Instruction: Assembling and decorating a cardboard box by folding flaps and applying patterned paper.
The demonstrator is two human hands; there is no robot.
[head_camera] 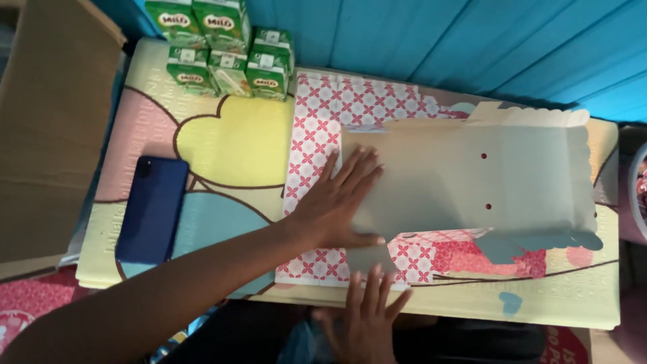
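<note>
We press our left hand (337, 205) flat, fingers spread, on the grey card (465, 178) over patterned paper (313, 128) on the tabletop (229, 135), right hand (364, 313) open at its near flap, apparently mid-fold; creasing needs firm, even pressure.

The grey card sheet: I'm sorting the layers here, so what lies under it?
Under the grey card sheet lies pink patterned paper, showing at its left, top and bottom edges. The left hand presses flat on the card; the right hand touches its lower flap. Anything under the middle is covered.
</note>
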